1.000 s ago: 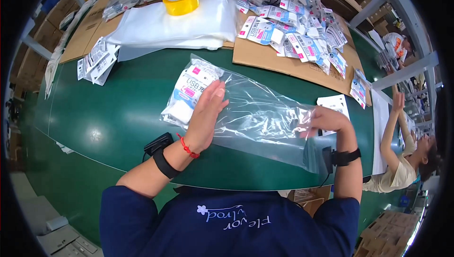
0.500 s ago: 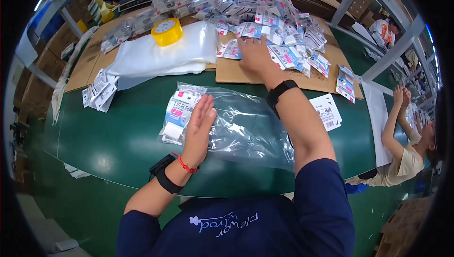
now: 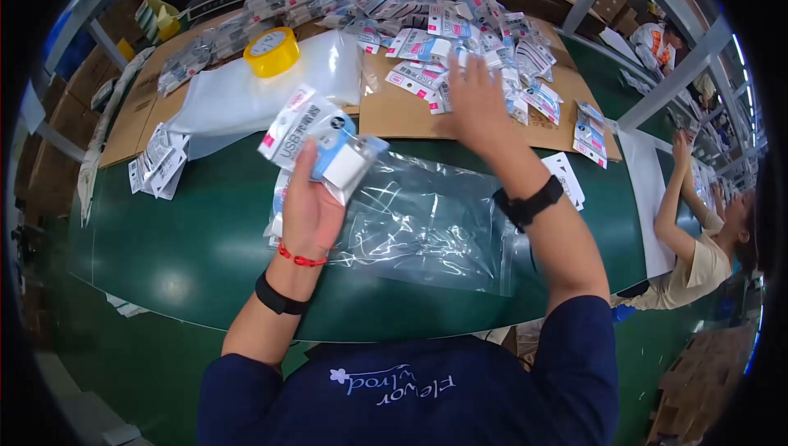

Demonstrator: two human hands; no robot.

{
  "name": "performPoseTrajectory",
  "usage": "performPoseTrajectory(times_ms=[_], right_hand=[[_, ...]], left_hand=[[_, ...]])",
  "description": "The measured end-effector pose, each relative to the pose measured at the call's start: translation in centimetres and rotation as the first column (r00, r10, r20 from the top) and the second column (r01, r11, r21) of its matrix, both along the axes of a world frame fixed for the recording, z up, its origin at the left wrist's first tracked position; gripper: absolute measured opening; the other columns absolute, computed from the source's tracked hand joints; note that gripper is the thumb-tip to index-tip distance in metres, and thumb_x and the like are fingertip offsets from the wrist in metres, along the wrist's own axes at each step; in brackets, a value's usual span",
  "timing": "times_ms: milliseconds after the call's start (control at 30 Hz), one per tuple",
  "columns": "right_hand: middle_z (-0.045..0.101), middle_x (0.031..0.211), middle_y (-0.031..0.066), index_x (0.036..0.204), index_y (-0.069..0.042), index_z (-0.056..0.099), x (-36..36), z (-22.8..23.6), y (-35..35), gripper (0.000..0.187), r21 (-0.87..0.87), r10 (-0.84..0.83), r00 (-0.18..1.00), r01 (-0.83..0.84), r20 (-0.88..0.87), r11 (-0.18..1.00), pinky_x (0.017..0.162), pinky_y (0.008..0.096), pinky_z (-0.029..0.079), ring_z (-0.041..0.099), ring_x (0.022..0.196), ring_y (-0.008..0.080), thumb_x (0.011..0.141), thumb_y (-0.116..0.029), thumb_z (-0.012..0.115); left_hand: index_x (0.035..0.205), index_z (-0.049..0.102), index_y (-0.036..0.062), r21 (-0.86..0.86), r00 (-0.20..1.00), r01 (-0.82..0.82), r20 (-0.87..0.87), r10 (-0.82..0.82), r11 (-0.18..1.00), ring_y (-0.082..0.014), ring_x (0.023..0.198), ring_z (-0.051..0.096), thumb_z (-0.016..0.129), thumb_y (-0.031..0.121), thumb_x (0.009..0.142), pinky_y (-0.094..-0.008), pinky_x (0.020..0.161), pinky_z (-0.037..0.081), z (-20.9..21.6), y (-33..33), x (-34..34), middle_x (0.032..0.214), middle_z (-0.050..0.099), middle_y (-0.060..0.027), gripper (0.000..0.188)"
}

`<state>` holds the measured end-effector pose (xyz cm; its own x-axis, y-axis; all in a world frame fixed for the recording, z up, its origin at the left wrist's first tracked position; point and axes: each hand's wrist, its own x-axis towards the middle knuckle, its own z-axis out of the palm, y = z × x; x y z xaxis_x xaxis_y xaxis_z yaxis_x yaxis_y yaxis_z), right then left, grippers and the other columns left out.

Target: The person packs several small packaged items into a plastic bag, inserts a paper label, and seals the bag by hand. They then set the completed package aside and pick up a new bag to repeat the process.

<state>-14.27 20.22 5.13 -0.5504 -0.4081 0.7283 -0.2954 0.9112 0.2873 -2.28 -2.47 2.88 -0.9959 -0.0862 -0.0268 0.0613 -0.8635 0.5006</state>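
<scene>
My left hand [image 3: 312, 208] holds up a packaged charger [image 3: 324, 138], a white plug block in a clear pouch with a blue and white card. Its thumb lies over the front of the pouch. Beneath that hand, the left end of a large clear plastic bag [image 3: 427, 224] lies flat, with similar packs partly hidden there. My right hand [image 3: 476, 105], blurred by motion, is over the near part of a heap of packaged chargers [image 3: 419, 44]. Its fingers look stretched out, with nothing visible in them.
A stack of clear bags [image 3: 222, 101] carries a yellow tape roll [image 3: 272, 52] at the left. Printed cards [image 3: 160, 163] lie left, more cards [image 3: 565, 179] right, on the green table [image 3: 189, 249]. Flat cardboard [image 3: 386, 122] underlies the heap. A co-worker [image 3: 698, 241] is at the right.
A packaged charger is now in my left hand, which has lifted off the bag and turned palm up. My right hand has shifted right over the heap.
</scene>
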Motion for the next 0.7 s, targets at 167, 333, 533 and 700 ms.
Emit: performPoseTrajectory(times_ms=[167,333,533,700], right_hand=[[0.065,0.081,0.0076,0.096,-0.004,0.066,-2.7,3.0,4.8,0.027,-0.267,-0.039,0.899,0.171,0.436,0.948,0.075,0.0341,0.050,0.065,0.084,0.0229,0.087,-0.029,0.062],[0.064,0.082,-0.0018,0.092,-0.006,0.064,3.3,5.0,2.3,0.018,-0.981,0.779,0.598,0.078,0.189,0.178,0.070,0.0275,0.049,0.062,0.080,0.0090,0.092,-0.023,0.056],[0.061,0.105,0.0015,0.117,-0.004,0.054,11.4,0.8,1.7,0.030,-0.953,0.991,0.117,0.301,0.058,0.021,0.088,0.0252,0.045,0.058,0.097,0.0096,0.090,-0.015,0.059],[0.056,0.123,0.0078,0.136,-0.002,0.040,12.9,1.1,2.7,0.055,-0.934,0.988,-0.020,0.329,-0.155,-0.140,0.096,0.0283,0.042,0.053,0.112,0.0139,0.087,-0.009,0.064]], left_hand=[[0.132,0.042,0.0040,0.132,0.955,0.294,-0.008,-0.296,0.947,-0.0268,0.117,0.055,0.043,0.024,0.100,-0.0454,0.100,0.045,0.7,3.6,1.9,0.126,0.055,-0.0131,0.038],[0.133,0.042,0.0052,0.142,0.882,0.470,-0.065,-0.466,0.871,-0.0260,0.117,0.055,0.042,0.028,0.100,-0.0448,0.099,0.044,2.4,6.2,2.8,0.126,0.055,-0.0121,0.039],[0.133,0.042,0.0042,0.047,0.955,0.293,-0.048,-0.291,0.955,-0.0227,0.112,0.058,0.047,0.024,0.099,-0.0390,0.096,0.047,2.1,4.1,2.7,0.123,0.057,-0.0115,0.040],[0.127,0.048,0.0032,-0.422,0.958,0.266,0.016,-0.286,0.867,-0.0149,0.103,0.060,0.059,0.018,0.093,-0.0303,0.089,0.049,2.3,3.7,2.7,0.115,0.061,-0.0079,0.038]])
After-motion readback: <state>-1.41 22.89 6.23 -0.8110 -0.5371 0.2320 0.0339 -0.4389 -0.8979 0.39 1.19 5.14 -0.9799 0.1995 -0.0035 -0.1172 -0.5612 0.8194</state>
